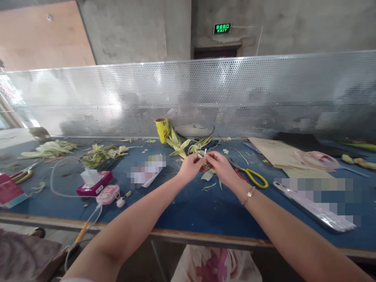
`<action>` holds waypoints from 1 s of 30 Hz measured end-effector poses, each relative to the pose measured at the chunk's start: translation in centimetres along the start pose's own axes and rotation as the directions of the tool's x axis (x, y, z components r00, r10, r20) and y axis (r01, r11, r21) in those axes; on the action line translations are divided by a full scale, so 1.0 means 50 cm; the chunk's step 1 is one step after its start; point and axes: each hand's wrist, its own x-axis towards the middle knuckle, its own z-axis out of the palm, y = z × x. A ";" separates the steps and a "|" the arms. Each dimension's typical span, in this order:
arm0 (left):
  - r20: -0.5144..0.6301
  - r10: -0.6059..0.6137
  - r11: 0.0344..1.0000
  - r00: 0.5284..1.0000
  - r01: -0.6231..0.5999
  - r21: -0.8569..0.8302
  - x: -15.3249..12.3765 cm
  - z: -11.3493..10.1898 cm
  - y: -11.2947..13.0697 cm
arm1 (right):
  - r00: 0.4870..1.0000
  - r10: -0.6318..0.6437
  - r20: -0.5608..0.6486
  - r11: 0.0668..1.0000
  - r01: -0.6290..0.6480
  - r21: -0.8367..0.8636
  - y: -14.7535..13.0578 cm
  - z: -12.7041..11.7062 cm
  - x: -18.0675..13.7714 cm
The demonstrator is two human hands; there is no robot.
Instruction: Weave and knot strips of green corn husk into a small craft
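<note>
Over the blue table, my left hand (189,167) and my right hand (219,164) meet with thumbs and fingertips pinched together. A thin pale strip of corn husk (205,151) pokes up between them, and both hands grip it; its lower part is hidden by my fingers. Just beyond my hands lie long green corn husks (179,148). A loose pale piece of husk (208,174) rests on the table below them. Scissors with yellow handles (256,178) lie to the right of my right hand, partly covered by my wrist.
A yellow roll (162,131) stands by the perforated metal screen (141,84). Husk piles (101,156), a purple power strip (95,184) and a pink case (107,194) with cables occupy the left. Brown paper (272,154) and a long glossy package (320,209) lie on the right.
</note>
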 end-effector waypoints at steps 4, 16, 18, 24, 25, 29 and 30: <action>-0.002 -0.014 0.999 1.000 0.015 0.048 0.001 0.002 -0.008 | 0.999 0.016 0.035 1.000 -0.017 0.019 0.002 -0.002 -0.004; -0.005 -0.077 0.994 0.997 0.076 -0.076 0.008 -0.004 -0.002 | 0.999 0.052 -0.014 0.999 -0.052 0.017 -0.011 -0.004 -0.008; 0.001 -0.068 0.996 0.998 0.068 -0.064 0.007 -0.003 -0.001 | 0.999 0.048 -0.004 0.999 -0.048 0.022 -0.011 -0.005 -0.007; 0.022 -0.054 0.998 0.998 0.055 -0.017 0.009 -0.005 -0.009 | 0.997 -0.076 -0.025 0.991 0.073 -0.109 -0.010 -0.008 -0.004; 0.024 -0.057 0.998 0.998 0.057 -0.016 0.010 -0.006 -0.009 | 0.994 -0.106 -0.029 0.985 0.102 -0.137 -0.010 -0.009 -0.003; 0.043 -0.081 0.996 0.996 0.083 -0.032 0.011 -0.006 -0.008 | 0.986 -0.166 -0.027 0.971 0.159 -0.181 -0.012 -0.011 -0.002; 0.045 -0.091 0.995 0.995 0.093 -0.045 0.011 -0.006 -0.006 | 0.986 -0.164 -0.020 0.971 0.158 -0.178 -0.013 -0.011 -0.003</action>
